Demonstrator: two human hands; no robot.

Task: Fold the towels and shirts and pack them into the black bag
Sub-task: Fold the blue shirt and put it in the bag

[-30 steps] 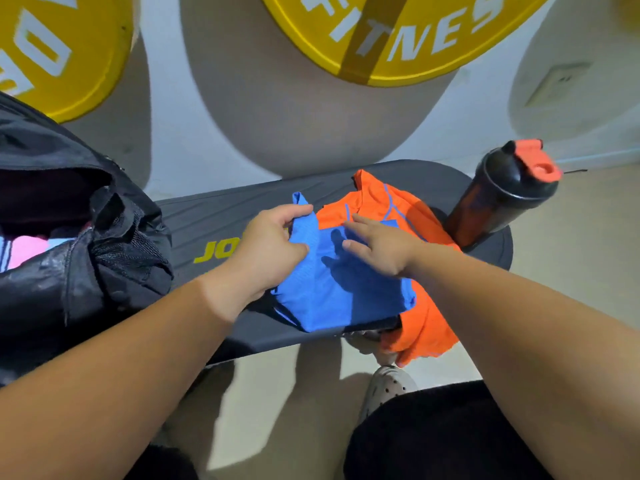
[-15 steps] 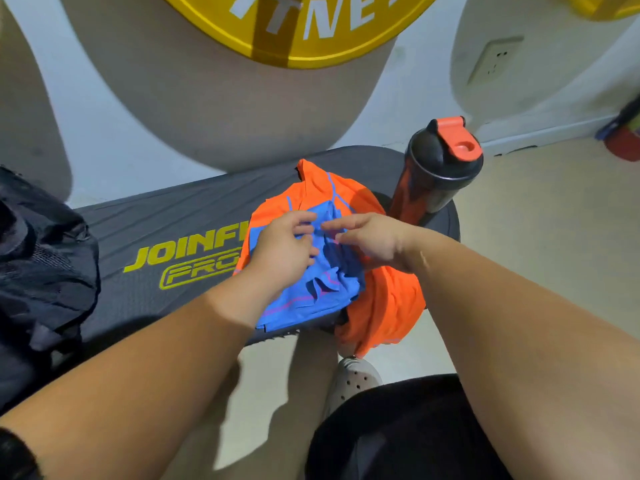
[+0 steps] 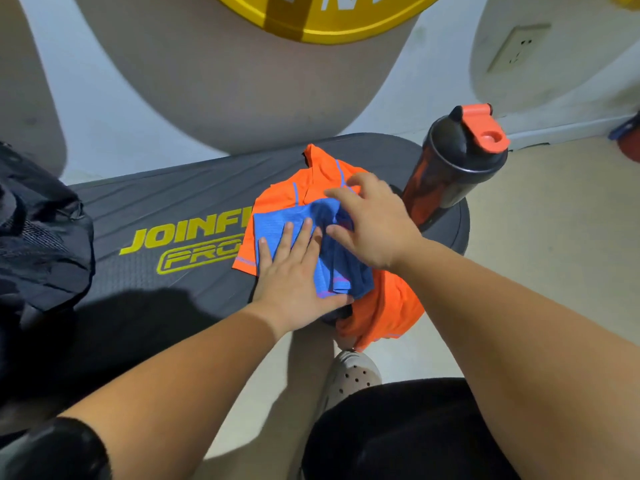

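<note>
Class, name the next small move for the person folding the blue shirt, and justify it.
Probably smooth the blue shirt with the right hand: the left hand presses its near side flat, but the cloth beside the right hand looks creased.

Worn: black shorts; grey perforated clog; black sleeve edge, perhaps.

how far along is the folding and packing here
Done: the blue mesh shirt looks folded into a small rectangle on the grey padded bench. In hand: the left hand presses it flat while the right hand rests open-fingered on its far side. Left: the orange shirt underneath lies unfolded, draping off the bench edge, and both must go into the black fabric bag at the left, whose inside is out of view.
</note>
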